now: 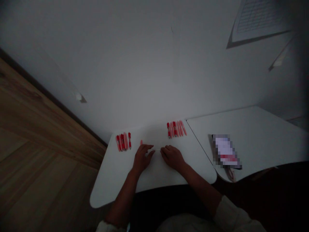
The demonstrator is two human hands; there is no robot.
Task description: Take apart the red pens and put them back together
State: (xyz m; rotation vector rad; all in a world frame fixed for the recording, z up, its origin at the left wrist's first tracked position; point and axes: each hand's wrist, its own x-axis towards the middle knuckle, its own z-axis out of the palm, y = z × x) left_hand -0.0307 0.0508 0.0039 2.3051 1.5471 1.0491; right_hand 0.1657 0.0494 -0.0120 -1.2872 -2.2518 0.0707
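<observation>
Resting low in the middle of the frame, both hands sit on the white table [116, 180], forearms coming up from the bottom edge and angling toward each other. The left hand [142, 158] lies palm down with its fingers curled inward and its fingertips drawn together on one end of a thin pale stick [156, 150]. The right hand [173, 157] mirrors it, knuckles up and wrist bent slightly, fingers closed on the other end. The stick runs level between the two hands, just above the table top (the light is dim, so what it is cannot be told).

A small pink piece [141, 142] lies on the table just beyond the left hand. Further up and to the left lies a left row of red pens [123, 141]; above and right of the right hand lies a right row of red pens [176, 129], side by side near the table's far edge.

A second table [260, 129] adjoins at the right of the frame and carries a blurred card [226, 151]. Wooden floor [36, 145] fills the left side, and a pale wall [145, 64] the upper part.
</observation>
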